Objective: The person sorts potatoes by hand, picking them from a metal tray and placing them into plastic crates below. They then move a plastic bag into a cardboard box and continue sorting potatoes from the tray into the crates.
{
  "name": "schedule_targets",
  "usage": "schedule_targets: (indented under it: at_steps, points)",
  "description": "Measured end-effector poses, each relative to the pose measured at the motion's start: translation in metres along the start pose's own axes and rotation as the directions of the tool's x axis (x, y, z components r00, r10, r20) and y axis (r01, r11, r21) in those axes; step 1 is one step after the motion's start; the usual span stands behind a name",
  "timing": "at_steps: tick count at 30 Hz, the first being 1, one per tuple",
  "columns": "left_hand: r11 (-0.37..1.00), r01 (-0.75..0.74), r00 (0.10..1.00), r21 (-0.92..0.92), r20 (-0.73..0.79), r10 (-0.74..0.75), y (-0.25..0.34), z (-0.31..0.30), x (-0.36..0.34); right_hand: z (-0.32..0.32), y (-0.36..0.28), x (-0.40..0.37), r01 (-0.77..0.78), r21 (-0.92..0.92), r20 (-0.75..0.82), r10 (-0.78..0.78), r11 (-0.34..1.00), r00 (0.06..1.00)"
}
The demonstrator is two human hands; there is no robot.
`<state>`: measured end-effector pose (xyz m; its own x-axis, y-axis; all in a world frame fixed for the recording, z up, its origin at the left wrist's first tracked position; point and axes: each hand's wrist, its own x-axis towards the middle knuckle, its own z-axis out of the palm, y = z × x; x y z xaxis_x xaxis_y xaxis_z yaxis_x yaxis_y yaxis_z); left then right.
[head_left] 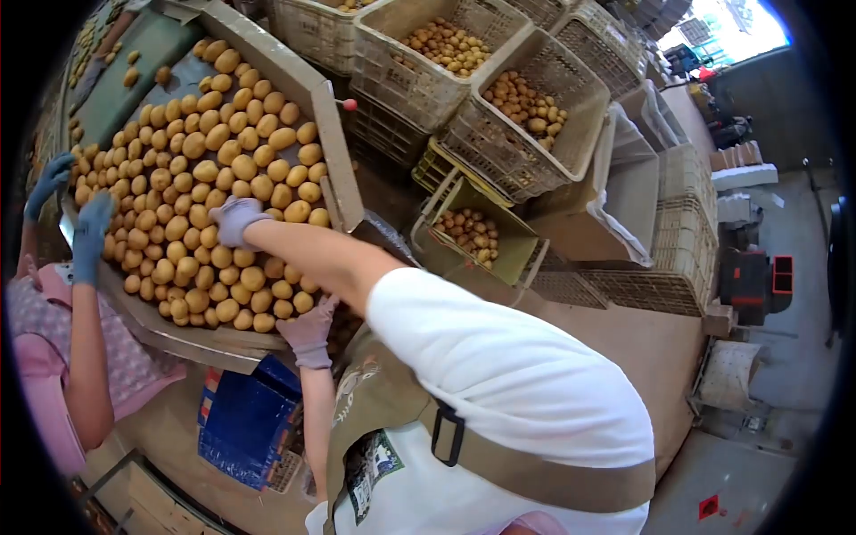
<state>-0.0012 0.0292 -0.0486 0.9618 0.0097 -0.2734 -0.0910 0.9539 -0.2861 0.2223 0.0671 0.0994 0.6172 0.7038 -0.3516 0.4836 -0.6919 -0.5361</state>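
Many yellow-brown potatoes (pixel 198 169) cover a metal-sided sorting tray (pixel 337 152). My right hand (pixel 239 221), in a pale lilac glove, reaches across to the middle of the tray. Its fingers are apart and rest down among the potatoes; no potato shows lifted in it. My left hand (pixel 309 333), gloved alike, is at the tray's near corner beside the outermost potatoes. Its fingers are spread, and what lies beneath the palm is hidden.
A co-worker's blue-gloved hands (pixel 92 227) work at the tray's left end. A green belt (pixel 152 62) carries loose potatoes. Crates of potatoes (pixel 526 111) are stacked behind, beside a yellow-green crate (pixel 468 234). A blue bag (pixel 241 428) lies below the tray.
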Motion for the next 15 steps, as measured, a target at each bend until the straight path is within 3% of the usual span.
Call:
schedule_targets:
  at_steps: [2, 3, 5, 8, 9, 10, 12, 14, 15]
  points:
    - [0.976, -0.032, 0.988, 0.215, -0.143, 0.064, -0.016, 0.022, -0.002, -0.004, 0.012, -0.025, 0.155, 0.323, -0.222, -0.084, 0.934, 0.972]
    - [0.961, -0.042, 0.976, 0.275, -0.193, 0.098, -0.024, 0.025, -0.003, -0.006, 0.015, -0.035, 0.281, 0.242, -0.332, -0.193, 0.929, 0.923]
    - [0.966, -0.043, 0.987, 0.254, -0.14, 0.081, -0.024, 0.026, -0.004, -0.015, 0.018, -0.063, 0.612, -0.007, -0.557, -0.511, 0.791, 0.654]
    - [0.999, -0.031, 0.985, 0.03, -0.171, 0.036, -0.025, 0.034, -0.007, -0.089, 0.007, -0.126, 0.791, -0.378, -0.526, -0.814, 0.482, 0.245]
    - [0.998, -0.044, 0.983, 0.035, -0.178, 0.05, -0.024, 0.031, -0.007, -0.107, 0.009, -0.14, 0.783, -0.414, -0.46, -0.849, 0.464, 0.26]
    - [0.998, -0.039, 0.986, 0.053, -0.158, 0.046, -0.026, 0.034, -0.007, -0.128, 0.01, -0.151, 0.777, -0.48, -0.403, -0.889, 0.407, 0.216]
    - [0.996, -0.029, 0.992, 0.088, -0.117, 0.04, -0.03, 0.041, -0.007, -0.163, 0.009, -0.178, 0.746, -0.32, -0.457, -0.785, 0.584, 0.419]
    - [0.984, -0.02, 0.999, 0.18, -0.028, 0.025, -0.028, 0.042, -0.008, -0.181, 0.027, -0.187, 0.683, -0.009, -0.661, -0.517, 0.731, 0.544]
    - [0.988, -0.022, 0.998, 0.155, -0.047, 0.03, -0.029, 0.042, -0.007, -0.188, 0.074, -0.169, 0.549, -0.01, -0.733, -0.38, 0.836, 0.565]
